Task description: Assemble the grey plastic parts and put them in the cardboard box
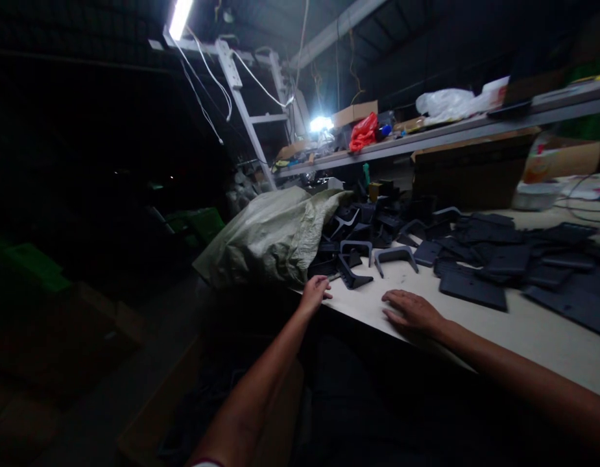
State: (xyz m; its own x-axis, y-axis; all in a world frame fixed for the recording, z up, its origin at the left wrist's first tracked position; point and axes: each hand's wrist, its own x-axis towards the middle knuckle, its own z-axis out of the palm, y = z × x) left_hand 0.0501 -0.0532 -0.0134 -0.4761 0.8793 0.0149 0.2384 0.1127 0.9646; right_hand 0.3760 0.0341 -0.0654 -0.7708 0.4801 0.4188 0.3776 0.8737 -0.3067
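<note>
1. Head view, left hand (315, 292): it sits at the near corner of the table (533, 327), fingers loosely curled over the edge, holding nothing. It lies just below the sack (275, 237) and just left of a dark bracket (351, 274).
2. Head view, right hand (412, 312): it lies flat, palm down, on bare tabletop with fingers spread and pointing left. It grips nothing.
3. Head view, the bracket: it lies on the table past the left hand's fingertips, up and to the right of them, near but apart. Its long leg runs roughly away from the person, with its foot pointing right. The left hand is clearly the nearer one; the right hand lies further off to the bracket's lower right.
4. Head view, a U-piece (396, 256): it lies beyond the right hand, open side towards the person, long axis running left to right. The right hand is nearer it.
5. Head view, surroundings: a heap of black parts (494, 256) spreads across the table from the sack's mouth to the right edge. A shelf (455, 131) above carries boxes and bags.
</note>
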